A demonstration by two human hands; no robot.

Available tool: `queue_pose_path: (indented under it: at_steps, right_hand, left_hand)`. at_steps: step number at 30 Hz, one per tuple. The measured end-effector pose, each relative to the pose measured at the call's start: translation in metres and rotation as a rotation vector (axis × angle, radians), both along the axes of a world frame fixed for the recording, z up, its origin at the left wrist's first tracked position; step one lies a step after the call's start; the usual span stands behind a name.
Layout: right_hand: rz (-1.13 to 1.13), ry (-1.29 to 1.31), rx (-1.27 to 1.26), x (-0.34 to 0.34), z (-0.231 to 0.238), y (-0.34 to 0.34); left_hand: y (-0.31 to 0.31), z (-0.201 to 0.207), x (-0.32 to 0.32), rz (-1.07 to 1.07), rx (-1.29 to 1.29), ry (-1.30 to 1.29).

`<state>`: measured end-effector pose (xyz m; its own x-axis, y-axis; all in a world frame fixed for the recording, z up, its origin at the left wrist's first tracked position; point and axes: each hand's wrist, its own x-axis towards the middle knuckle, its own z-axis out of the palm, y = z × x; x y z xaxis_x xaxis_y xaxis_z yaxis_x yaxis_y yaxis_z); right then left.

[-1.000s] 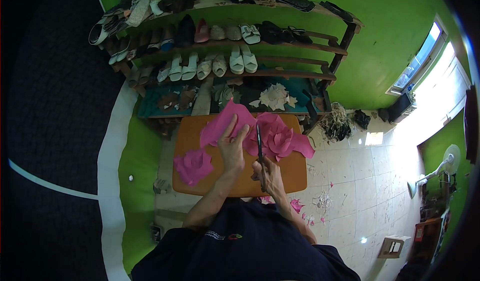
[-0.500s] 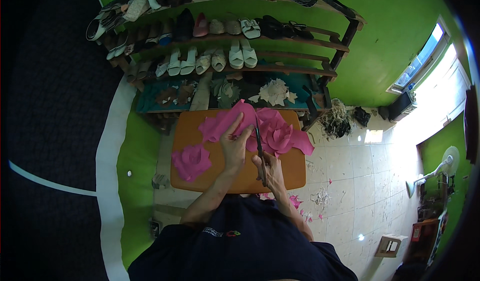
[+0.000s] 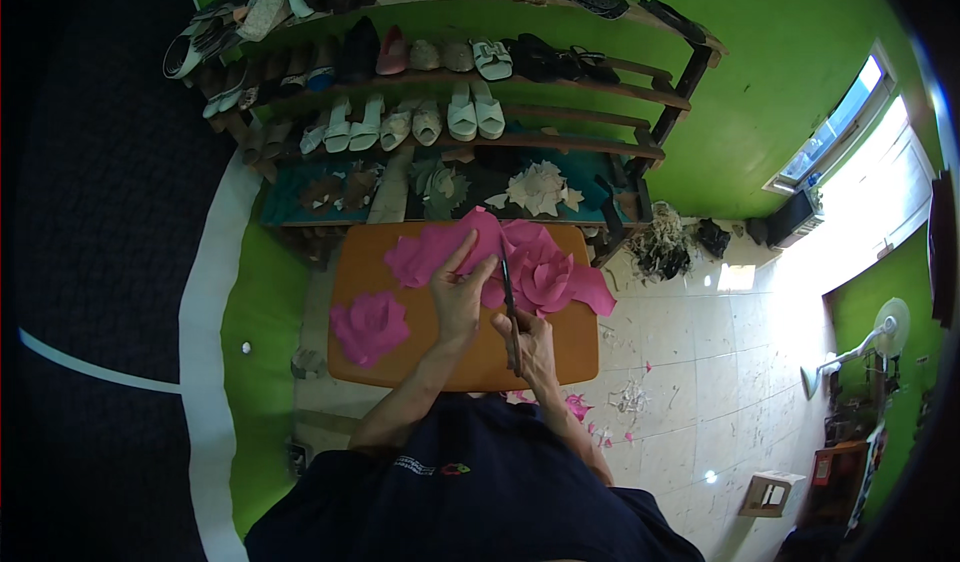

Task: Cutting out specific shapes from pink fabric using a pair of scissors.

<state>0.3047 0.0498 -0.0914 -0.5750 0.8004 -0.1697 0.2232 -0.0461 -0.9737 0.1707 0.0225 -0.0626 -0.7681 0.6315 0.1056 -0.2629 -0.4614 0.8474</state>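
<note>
My left hand [image 3: 457, 297] pinches a pink sheet [image 3: 458, 241] between thumb and fingers and holds it up above the table. In my right hand [image 3: 538, 350] is a pair of dark scissors [image 3: 508, 284], its blades pointing away from me at the sheet's right edge. Whether the blades are apart is too fine to tell. Beyond the scissors, a heap of pink cut pieces [image 3: 545, 277], layered like petals, lies partly over the table's right edge. A smaller pink stack [image 3: 370, 328] rests at the left of the orange table [image 3: 480, 367].
Past the table stands a wooden rack [image 3: 580, 147] with several shoes and sandals. Grey and cream cut pieces [image 3: 541, 188] lie on its lowest shelf. Scraps [image 3: 632, 396] litter the tiled floor to the right, near a white fan [image 3: 888, 327]. A green wall is close on the left.
The whole view has shifted slightly left. Both hands keep their grip on the sheet and scissors, with little other visible movement; the pink stacks stay where they were on the table.
</note>
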Motion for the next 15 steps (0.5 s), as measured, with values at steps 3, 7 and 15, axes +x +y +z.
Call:
queue_pose_path:
  at_steps: [3, 7, 15]
  right_hand:
    - [-0.006, -0.018, -0.01, 0.001, 0.001, -0.001]
    - [-0.016, 0.019, 0.045, -0.003, 0.008, -0.001]
    - [-0.007, -0.052, 0.037, 0.004, 0.003, 0.01]
  left_hand:
    - [0.0, 0.003, 0.0, -0.003, -0.034, -0.003]
    - [0.001, 0.002, 0.004, 0.012, -0.031, -0.025]
    - [-0.006, 0.001, 0.021, -0.044, -0.08, -0.066]
